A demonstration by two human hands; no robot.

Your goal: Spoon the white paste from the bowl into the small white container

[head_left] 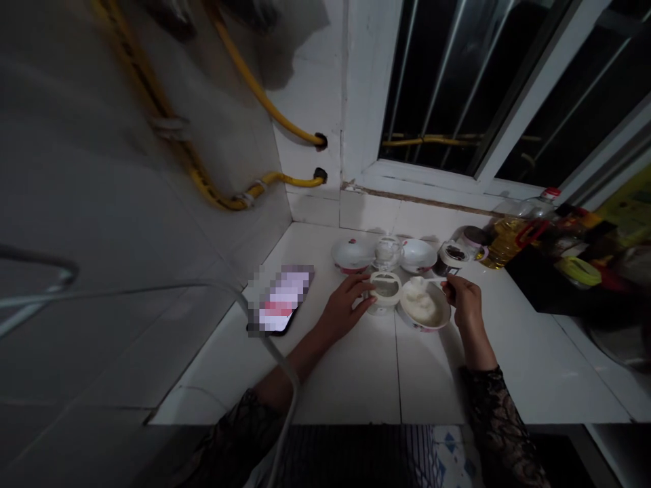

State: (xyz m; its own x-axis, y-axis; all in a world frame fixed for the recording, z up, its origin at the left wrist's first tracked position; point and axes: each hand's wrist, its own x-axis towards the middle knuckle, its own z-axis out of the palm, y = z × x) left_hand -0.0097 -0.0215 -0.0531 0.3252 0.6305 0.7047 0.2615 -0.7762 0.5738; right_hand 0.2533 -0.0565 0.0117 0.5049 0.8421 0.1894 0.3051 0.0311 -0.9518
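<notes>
My left hand [350, 303] has its fingers and thumb around the side of a small clear jar [385, 290] with a pale rim, which stands on the counter. In my right hand [465, 296] the handle of a white spoon [433, 279] is pinched. A lump of thick white stuff sits on the spoon's end, above a white bowl [427, 328] with a floral outside. More of the same creamy white stuff [423, 306] fills part of that bowl, just right of the jar. I cannot make out what the jar holds.
Behind stand two white bowls [350, 256] and a clear glass container [387, 252]. A dark-filled jar [454, 256] and an oil bottle [503, 240] are at the right. A lit phone [285, 298] lies left; a grey metal rod [274, 352] crosses the near view.
</notes>
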